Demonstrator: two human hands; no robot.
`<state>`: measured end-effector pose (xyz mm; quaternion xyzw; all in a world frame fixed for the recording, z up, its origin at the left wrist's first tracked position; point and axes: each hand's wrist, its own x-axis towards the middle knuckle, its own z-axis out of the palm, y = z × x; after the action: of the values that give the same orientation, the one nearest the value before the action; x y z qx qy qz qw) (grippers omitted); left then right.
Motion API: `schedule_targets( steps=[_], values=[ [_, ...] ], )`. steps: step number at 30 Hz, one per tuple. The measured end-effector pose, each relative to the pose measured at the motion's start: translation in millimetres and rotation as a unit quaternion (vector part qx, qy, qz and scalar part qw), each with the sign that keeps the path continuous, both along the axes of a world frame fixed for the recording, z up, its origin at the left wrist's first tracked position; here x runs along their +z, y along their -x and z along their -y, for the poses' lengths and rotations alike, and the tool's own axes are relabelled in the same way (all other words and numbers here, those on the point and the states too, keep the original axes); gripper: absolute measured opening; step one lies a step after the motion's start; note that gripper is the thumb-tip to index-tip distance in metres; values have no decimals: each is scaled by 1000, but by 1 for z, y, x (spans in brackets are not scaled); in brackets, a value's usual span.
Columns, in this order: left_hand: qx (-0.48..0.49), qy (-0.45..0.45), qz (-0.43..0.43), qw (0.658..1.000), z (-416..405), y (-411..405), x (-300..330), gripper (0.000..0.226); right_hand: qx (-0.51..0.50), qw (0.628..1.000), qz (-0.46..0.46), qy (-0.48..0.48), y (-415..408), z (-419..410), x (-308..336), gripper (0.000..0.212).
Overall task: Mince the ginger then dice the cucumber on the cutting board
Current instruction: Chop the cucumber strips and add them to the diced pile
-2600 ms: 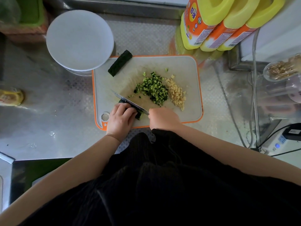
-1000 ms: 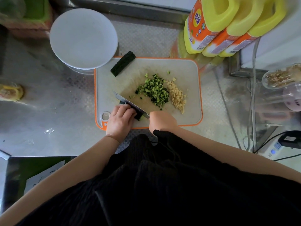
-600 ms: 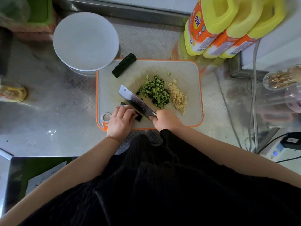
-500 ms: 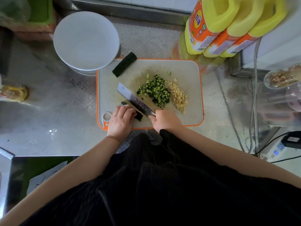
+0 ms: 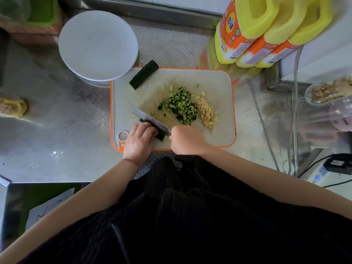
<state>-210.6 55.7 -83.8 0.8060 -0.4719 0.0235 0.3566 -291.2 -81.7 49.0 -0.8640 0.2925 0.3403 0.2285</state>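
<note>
Cucumber strips [image 5: 162,137] lie at the cutting board's [image 5: 219,82] six o'clock edge, pinned under the left hand's [image 5: 140,142] curled fingers; the right hand [image 5: 187,141] grips the cleaver [image 5: 147,118]. Minced ginger [image 5: 206,113] looks finished, diced cucumber [image 5: 180,106] piled beside it; one cucumber chunk [image 5: 143,74] remains at eleven o'clock.

Single head view: looks steeply down, close over cutting board [image 5: 213,80] on counter.
</note>
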Motion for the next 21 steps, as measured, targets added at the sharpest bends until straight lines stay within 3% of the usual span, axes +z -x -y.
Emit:
schedule_targets(
  steps=[9, 16, 21],
  values=[
    [2, -12, -9, 1000, -1, 0, 0, 18, 12, 1000, -12, 9, -3, -1, 1, 29],
    [0, -11, -9, 1000, -1, 0, 1, 18, -20, 1000, -11, 11, 4, -7, -13, 10],
    [-3, -17, -7, 1000, -1, -1, 3, 17, -52, 999, -1, 7, 10, -2, -23, 17]
  ],
)
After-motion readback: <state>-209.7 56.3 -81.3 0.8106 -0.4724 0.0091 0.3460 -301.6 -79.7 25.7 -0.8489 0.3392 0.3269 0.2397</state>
